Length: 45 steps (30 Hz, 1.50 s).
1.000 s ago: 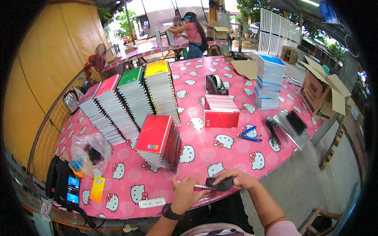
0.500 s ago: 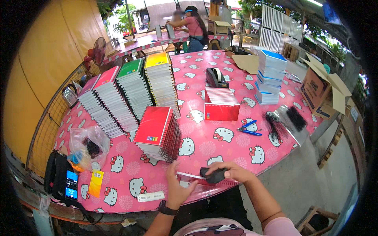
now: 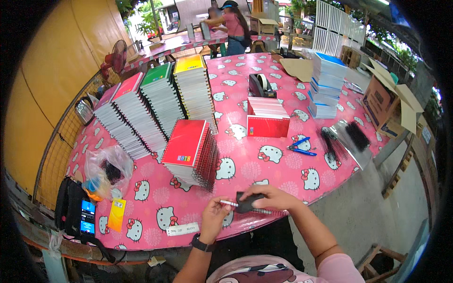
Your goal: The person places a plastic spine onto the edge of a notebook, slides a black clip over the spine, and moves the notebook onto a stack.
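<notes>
On a pink desk (image 3: pixel 292 177), near and right of a stack of red notebooks (image 3: pixel 186 144), the left hand (image 3: pixel 214 218) pinches what seems a thin notebook (image 3: pixel 228 203), while the right hand (image 3: pixel 273 197) grasps a black block (image 3: pixel 244 206) over it. Probably light and bendy, it suits holding by the spine. A white strip (image 3: pixel 183 229) at left carries small print.

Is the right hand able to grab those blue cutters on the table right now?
Probably, but it would likely have to put something down first: the right hand is holding a black block. Only patterned pink tablecloth lies between it and the blue cutters.
</notes>
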Motion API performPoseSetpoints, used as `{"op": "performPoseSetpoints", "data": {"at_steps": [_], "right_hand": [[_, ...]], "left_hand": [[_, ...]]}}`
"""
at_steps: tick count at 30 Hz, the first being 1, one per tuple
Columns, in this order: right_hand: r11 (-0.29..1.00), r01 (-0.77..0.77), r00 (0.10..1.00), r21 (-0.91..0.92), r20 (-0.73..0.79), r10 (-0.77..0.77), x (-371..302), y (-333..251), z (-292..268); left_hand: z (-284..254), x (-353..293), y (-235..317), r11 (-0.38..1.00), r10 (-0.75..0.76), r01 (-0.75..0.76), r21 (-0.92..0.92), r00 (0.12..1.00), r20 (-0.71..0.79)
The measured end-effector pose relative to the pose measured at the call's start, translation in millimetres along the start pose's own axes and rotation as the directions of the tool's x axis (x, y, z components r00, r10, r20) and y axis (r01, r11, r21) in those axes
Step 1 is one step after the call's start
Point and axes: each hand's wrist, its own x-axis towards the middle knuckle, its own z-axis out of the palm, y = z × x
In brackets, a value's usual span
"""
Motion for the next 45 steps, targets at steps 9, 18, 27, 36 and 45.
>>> {"op": "performPoseSetpoints", "data": {"at_steps": [9,18,27,36,45], "right_hand": [[0.924,-0.364,0.929,-0.118,-0.117,0.351,11.4,14.9,-14.0],[0.759,-0.263,0.911,-0.595,-0.413,-0.008,-0.5,29.1,-39.3],[0.973,-0.069,0.944,-0.218,-0.331,-0.007,14.7,-63.2,33.5],[0.968,0.164,0.891,-0.191,-0.392,-0.229,28.4,-70.4,49.4],[0.99,0.14,0.955,-0.031,-0.262,-0.143,39.4,-71.0,60.6]], "left_hand": [[6.0,9.7,3.9,0.989,-0.06,0.054,-0.141,0.997,-0.039],[-4.3,5.3,5.9,0.986,-0.164,0.166,0.033,0.984,-0.07],[34.7,0.9,56.7,0.855,0.312,-0.27,0.442,0.95,-0.024],[28.7,-7.6,75.3,0.892,0.332,-0.291,0.345,0.941,-0.064],[16.1,-21.5,87.9,0.774,0.437,-0.392,0.497,0.899,0.028]]}}
